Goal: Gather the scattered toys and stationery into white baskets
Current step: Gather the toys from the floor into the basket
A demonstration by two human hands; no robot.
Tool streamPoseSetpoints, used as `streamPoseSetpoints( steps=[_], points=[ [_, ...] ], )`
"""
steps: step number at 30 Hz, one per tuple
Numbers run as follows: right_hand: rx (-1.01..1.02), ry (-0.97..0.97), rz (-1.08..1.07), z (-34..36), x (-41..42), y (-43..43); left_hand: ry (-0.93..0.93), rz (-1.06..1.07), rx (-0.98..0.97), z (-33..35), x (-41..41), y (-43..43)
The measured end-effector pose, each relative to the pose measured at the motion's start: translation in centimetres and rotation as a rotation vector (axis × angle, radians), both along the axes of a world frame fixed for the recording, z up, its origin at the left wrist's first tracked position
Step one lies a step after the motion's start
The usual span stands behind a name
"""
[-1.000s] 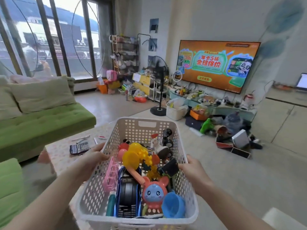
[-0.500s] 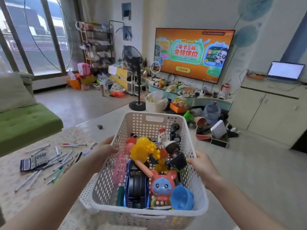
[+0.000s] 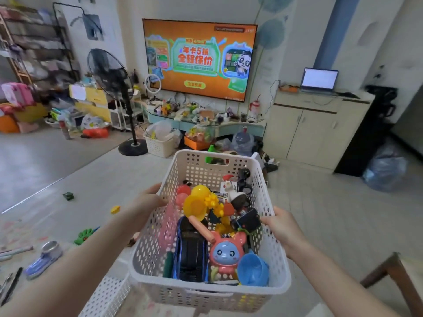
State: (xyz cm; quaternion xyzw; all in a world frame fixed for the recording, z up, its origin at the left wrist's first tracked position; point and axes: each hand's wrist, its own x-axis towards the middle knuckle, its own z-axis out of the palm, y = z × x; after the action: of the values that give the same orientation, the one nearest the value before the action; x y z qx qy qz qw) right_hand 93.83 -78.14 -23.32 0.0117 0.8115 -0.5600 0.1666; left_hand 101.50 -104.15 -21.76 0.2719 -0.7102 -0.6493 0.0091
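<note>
I carry a white perforated basket (image 3: pixel 201 294) in front of me. My left hand (image 3: pixel 148 202) grips its left rim and my right hand (image 3: pixel 280 227) grips its right rim. Inside lie several toys: a blue toy car (image 3: pixel 191 255), a pink bunny figure (image 3: pixel 225 253), a blue cup (image 3: pixel 253 269) and a yellow flower toy (image 3: pixel 199 202). On the floor to the left lie a small yellow toy (image 3: pixel 115 209), a green tank (image 3: pixel 68 196) and a green paw-shaped toy (image 3: pixel 84 236). Pens (image 3: pixel 13 251) and a blue stapler-like item (image 3: pixel 43 259) lie at the lower left.
A second white basket (image 3: pixel 107 296) shows its corner under the carried one. Ahead stand a floor fan (image 3: pixel 119 97), a cluttered TV shelf (image 3: pixel 206 120) under a lit TV (image 3: pixel 199 58), another white basket (image 3: pixel 158 145) and a cabinet (image 3: pixel 320 129). A wooden chair corner (image 3: pixel 393 271) is at the right.
My view has swung right, away from the sofa and the pens on the table. The basket stays held in both hands and sits further right and nearer the TV area.
</note>
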Motion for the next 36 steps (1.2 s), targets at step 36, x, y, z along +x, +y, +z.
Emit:
streamPoseSetpoints(
  steps=[36],
  points=[
    [0.06, 0.033, 0.396, -3.2, -58.8, -18.6, 0.049, 0.436, 0.208, -6.2, -48.6, -13.4]
  ],
)
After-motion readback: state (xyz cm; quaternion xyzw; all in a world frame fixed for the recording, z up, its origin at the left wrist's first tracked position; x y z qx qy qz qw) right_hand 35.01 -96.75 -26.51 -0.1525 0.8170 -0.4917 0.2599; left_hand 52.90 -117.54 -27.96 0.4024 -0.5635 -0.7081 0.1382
